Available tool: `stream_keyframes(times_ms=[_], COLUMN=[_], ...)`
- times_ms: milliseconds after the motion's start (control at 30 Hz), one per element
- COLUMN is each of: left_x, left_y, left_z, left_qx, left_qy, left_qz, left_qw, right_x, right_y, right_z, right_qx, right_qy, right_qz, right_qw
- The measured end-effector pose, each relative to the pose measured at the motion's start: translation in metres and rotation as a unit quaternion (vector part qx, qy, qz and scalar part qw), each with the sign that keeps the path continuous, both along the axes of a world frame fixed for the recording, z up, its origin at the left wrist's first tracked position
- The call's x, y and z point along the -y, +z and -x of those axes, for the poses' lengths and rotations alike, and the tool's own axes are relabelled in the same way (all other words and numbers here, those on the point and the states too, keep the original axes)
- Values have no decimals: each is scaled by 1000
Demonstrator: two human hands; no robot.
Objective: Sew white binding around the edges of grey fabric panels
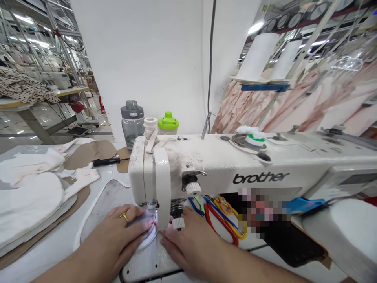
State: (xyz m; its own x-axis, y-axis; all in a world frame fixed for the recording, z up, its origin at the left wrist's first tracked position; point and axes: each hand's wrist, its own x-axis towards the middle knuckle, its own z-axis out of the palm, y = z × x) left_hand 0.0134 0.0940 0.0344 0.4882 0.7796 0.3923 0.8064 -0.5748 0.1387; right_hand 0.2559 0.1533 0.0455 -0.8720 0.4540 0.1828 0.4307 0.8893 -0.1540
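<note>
A white sewing machine (212, 161) has a lit needle area, where a grey, see-through piece with a white fabric edge (101, 204) lies under the head. My left hand (123, 232), with a gold ring, rests on this piece, its fingers stretched towards the needle and pressing it down. From the other side my right hand (191, 239) reaches in, fingertips close to the white edge beside the needle. Part of its fingers is hidden behind the machine's tension knob and head. Whether the right fingertips touch the fabric I cannot tell.
Stacked white fabric pieces and brown templates (91, 153) lie left, with a black screwdriver (107, 161). Behind the machine stand a grey bottle (132, 124) and a green-lidded cup (168, 124). Coloured scissors (220, 222), a phone (291, 239) and a white roll (350, 228) lie right.
</note>
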Motion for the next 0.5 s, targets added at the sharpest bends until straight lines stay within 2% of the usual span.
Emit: stream_keyframes(times_ms=[300, 500], left_x=[-2, 1], left_y=[-3, -5], left_z=[-9, 3], left_qx=[-1, -6], left_qy=[43, 43], left_qz=[-26, -7], left_qw=[999, 999], right_x=[-2, -3], right_y=[-2, -2], right_z=[-3, -2], right_qx=[-21, -10], right_qy=[-7, -5], right_qz=[-20, -5], right_qw=[1000, 1000])
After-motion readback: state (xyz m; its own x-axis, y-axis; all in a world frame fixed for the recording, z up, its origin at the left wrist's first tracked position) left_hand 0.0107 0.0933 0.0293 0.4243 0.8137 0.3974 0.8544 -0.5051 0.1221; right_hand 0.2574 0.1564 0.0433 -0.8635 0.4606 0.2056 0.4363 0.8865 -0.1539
